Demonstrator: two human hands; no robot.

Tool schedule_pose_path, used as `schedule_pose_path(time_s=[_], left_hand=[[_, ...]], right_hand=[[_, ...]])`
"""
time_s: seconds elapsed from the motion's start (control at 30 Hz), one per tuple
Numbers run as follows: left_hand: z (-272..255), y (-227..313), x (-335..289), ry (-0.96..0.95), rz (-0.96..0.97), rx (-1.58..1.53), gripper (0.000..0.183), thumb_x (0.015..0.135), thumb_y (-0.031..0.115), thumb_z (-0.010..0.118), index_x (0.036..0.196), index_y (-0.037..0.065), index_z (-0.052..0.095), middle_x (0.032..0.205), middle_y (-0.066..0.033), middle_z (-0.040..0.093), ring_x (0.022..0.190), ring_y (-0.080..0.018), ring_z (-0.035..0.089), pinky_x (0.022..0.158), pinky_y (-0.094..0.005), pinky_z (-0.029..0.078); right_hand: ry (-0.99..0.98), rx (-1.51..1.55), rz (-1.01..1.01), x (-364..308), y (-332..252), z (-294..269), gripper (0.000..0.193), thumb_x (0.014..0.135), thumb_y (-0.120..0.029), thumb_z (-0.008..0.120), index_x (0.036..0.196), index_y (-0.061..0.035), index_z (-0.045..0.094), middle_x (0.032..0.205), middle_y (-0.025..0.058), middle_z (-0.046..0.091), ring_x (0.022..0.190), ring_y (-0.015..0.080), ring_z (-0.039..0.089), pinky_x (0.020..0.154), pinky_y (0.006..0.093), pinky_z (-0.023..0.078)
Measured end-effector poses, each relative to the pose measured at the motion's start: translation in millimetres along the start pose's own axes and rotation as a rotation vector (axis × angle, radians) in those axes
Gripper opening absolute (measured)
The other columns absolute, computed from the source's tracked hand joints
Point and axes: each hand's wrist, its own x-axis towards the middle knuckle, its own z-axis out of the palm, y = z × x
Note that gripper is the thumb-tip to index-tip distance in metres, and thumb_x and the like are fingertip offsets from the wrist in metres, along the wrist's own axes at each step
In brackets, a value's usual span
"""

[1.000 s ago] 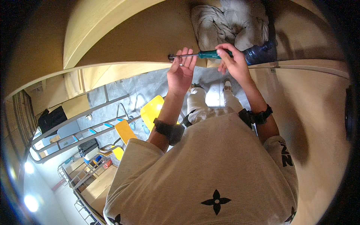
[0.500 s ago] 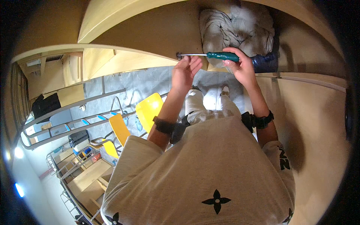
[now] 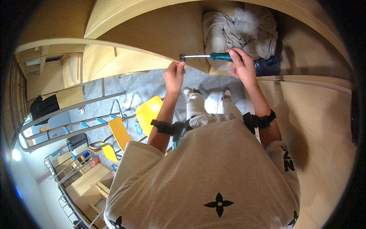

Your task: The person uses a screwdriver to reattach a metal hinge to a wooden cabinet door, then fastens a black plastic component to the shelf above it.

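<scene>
My right hand [image 3: 244, 68] is closed around the green handle of a screwdriver [image 3: 219, 56]. Its bare metal shaft lies level and points left, the tip meeting a small dark fitting [image 3: 182, 57] on the wooden cabinet panel [image 3: 160, 36]. From below, my left hand [image 3: 174, 77] pinches that fitting between thumb and fingertips. The fitting's exact shape is too small to make out.
Inside the cabinet, a bundled pale cloth [image 3: 240, 34] lies beside a dark blue item [image 3: 267, 65]. A wooden door [image 3: 309, 126] stands at the right. Yellow chairs [image 3: 149, 112] and a metal ladder [image 3: 72, 128] are to the left, above a grey tiled floor [image 3: 131, 86].
My left hand has shifted slightly left and down, its spread fingers closing into a pinch at the fitting. My right hand's fingers have changed position on the screwdriver handle.
</scene>
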Motion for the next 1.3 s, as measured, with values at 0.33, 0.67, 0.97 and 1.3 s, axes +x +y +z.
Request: schedule_pose_path(time_s=[0.33,0.67,0.97,1.3], left_hand=[[-1,9,1,0.036,0.000,0.069,0.035,0.087,0.032,0.060,0.072,0.000,0.058,0.058,-0.0107,0.059,0.051,-0.0176,0.055,0.051,-0.0293,0.043],[-3,10,4,0.134,0.172,0.120,0.026,0.077,0.021,0.071,0.086,0.001,0.057,0.071,-0.0141,0.061,0.068,-0.0289,0.060,0.062,-0.0360,0.047],[1,7,9,-0.013,0.191,-0.070,0.025,0.090,0.014,0.057,0.106,-0.004,0.052,0.089,-0.0124,0.063,0.079,-0.0141,0.058,0.069,-0.0271,0.046],[9,14,8,0.081,0.180,-0.015,0.020,0.087,0.008,0.052,0.104,-0.003,0.052,0.081,-0.0213,0.064,0.076,-0.0295,0.066,0.065,-0.0336,0.049]], right_hand=[[-0.068,-0.221,-0.500,6,24,-10,0.030,0.082,-0.003,0.062,0.111,-0.0063,0.053,0.090,-0.0024,0.054,0.073,0.0030,0.047,0.062,0.0183,0.039],[-0.059,-0.370,-0.687,1,13,-14,0.030,0.078,0.001,0.063,0.107,-0.0023,0.058,0.101,0.0066,0.057,0.085,0.0119,0.055,0.069,0.0205,0.042],[-0.020,-0.464,-0.842,-12,-2,-7,0.030,0.074,0.004,0.062,0.103,-0.0011,0.058,0.103,0.0124,0.057,0.090,0.0276,0.058,0.077,0.0310,0.047],[-0.108,-0.431,-0.706,-26,4,-5,0.029,0.075,0.001,0.062,0.104,-0.0005,0.057,0.095,0.0139,0.059,0.079,0.0265,0.060,0.063,0.0301,0.049]])
